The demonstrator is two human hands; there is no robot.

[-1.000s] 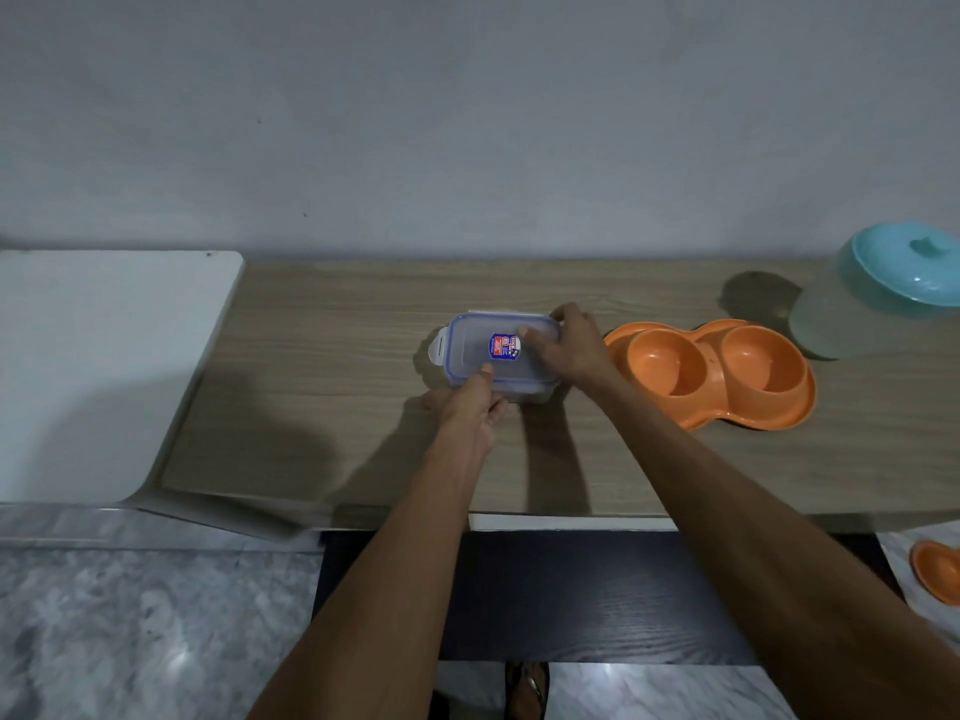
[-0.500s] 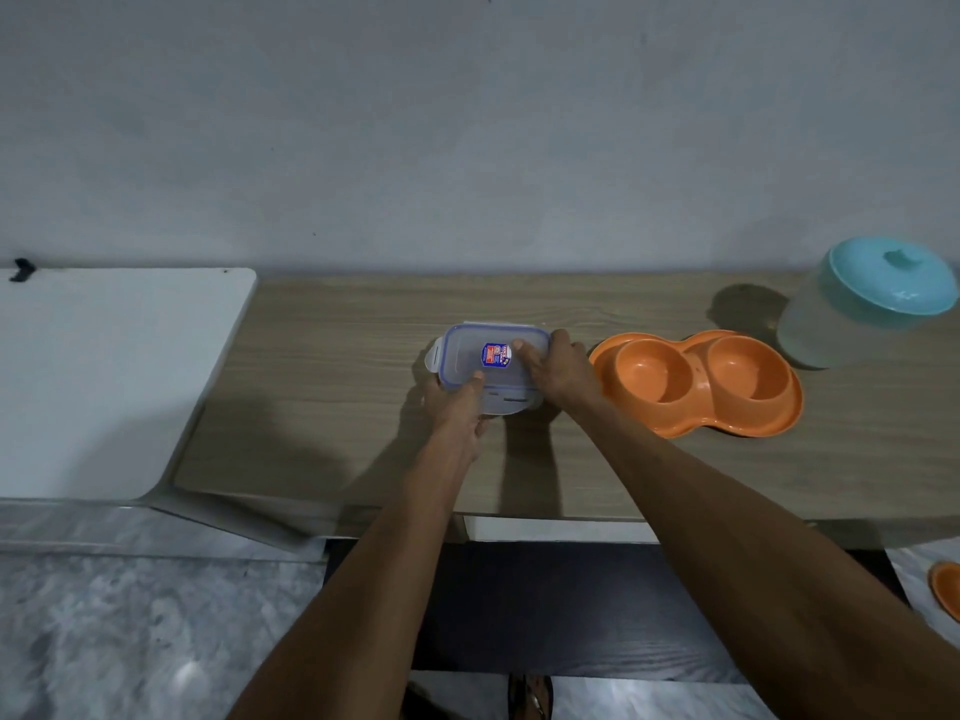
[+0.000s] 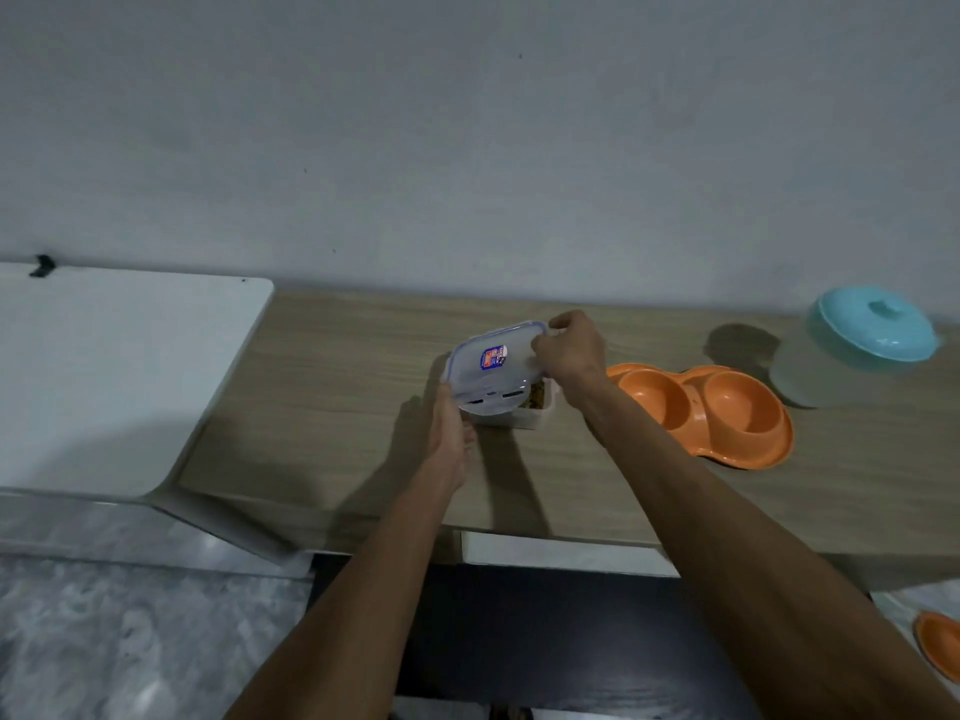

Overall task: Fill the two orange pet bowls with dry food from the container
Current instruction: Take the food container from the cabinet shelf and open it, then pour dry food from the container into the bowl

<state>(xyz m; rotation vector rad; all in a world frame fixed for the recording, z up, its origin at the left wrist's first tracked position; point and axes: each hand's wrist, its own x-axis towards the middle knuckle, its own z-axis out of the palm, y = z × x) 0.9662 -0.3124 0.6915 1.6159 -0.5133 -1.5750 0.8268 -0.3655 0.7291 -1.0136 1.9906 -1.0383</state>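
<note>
A small clear container [image 3: 524,415] stands on the wooden counter [image 3: 332,397], with brown dry food showing at its right side. Its blue-rimmed lid [image 3: 493,363] with a red and blue sticker is tilted up off the container. My right hand [image 3: 569,350] pinches the lid's far right corner. My left hand [image 3: 452,433] holds the container's near left side. Just to the right lies the orange double pet bowl [image 3: 701,407], both wells without food.
A frosted tub with a teal lid [image 3: 862,345] stands at the far right of the counter. A white surface [image 3: 119,376] adjoins the counter on the left. Part of another orange object [image 3: 940,646] shows on the floor at lower right.
The lid was flat and closed on the container; now my right hand has lifted it so it tilts up and food shows. The view has shifted downward.
</note>
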